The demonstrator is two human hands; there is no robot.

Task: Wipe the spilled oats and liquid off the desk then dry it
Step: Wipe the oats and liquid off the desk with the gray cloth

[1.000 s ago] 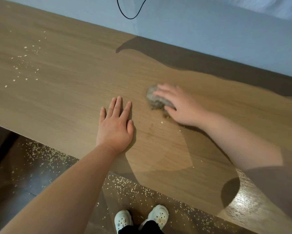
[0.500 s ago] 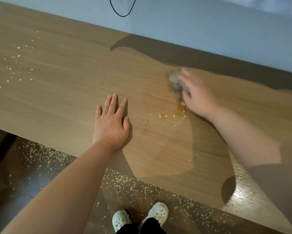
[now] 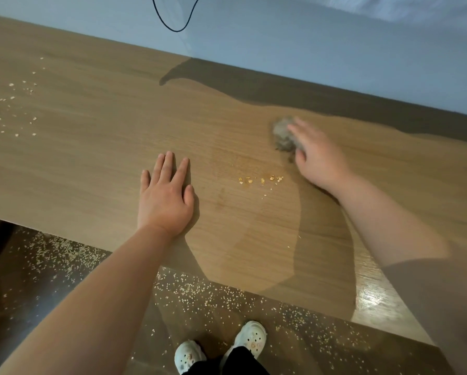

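Desk: left hand flat, right hand on cloth

Right hand and rag now farther back; wet oats uncovered

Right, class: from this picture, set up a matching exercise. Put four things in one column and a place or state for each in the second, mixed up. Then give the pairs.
Column one
1. left hand
2. grey rag
3. black cable
4. pale shoes

Column two
a. hangs in a loop against the wall
b. lies flat on the desk, holding nothing
c. stand on the oat-strewn floor
d. lies under the fingers of the right hand

Pairs: 1-b, 2-d, 3-a, 4-c
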